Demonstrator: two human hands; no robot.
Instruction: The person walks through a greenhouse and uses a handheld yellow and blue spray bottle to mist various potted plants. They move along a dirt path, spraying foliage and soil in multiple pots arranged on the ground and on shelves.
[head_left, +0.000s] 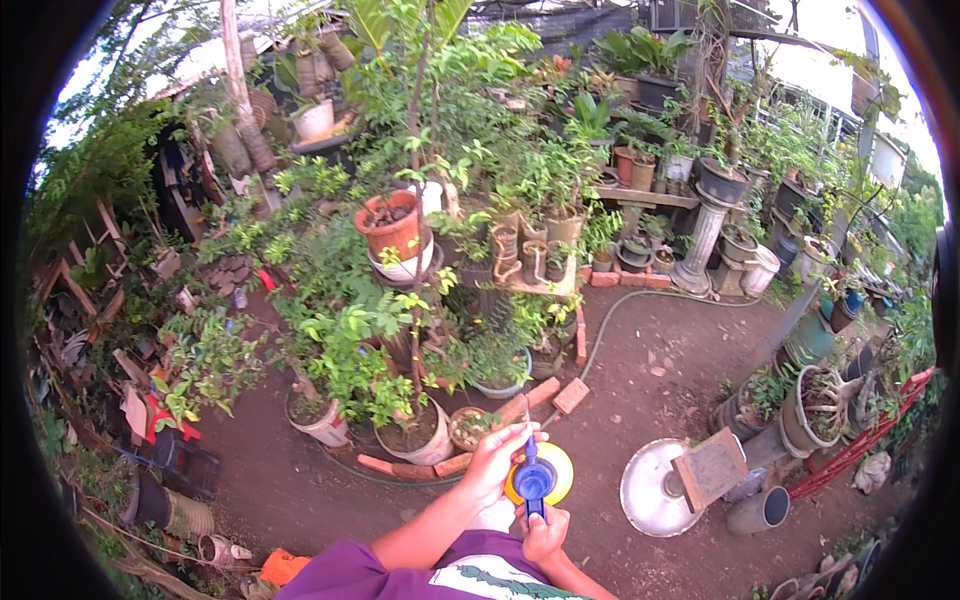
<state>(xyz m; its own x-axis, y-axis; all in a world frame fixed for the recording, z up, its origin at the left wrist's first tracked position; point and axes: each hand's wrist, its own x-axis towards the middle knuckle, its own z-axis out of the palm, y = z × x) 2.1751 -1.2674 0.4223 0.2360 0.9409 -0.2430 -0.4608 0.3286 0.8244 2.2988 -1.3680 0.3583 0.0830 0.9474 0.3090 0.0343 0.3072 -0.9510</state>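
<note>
Close to my body is a hand pump sprayer with a yellow bottle (561, 463) and a blue pump head (534, 480). The fingers of my left hand (495, 461) are at the thin nozzle at its far end. My right hand (546, 531) is wrapped around the blue handle on the near side, thumb on top. Most of the bottle's lower part is hidden beneath the head. Beyond the nozzle lie red bricks (529, 401) edging a bed of potted plants, with a small clay pot (471, 429) to the left.
A grey hose (600, 334) curves over the soil. To the right stands a round metal disc (649, 480) with a wooden board (711, 469) against it. Further right are a grey cylinder (757, 511) and a large pot with bare roots (814, 409). A black crate (186, 463) sits left.
</note>
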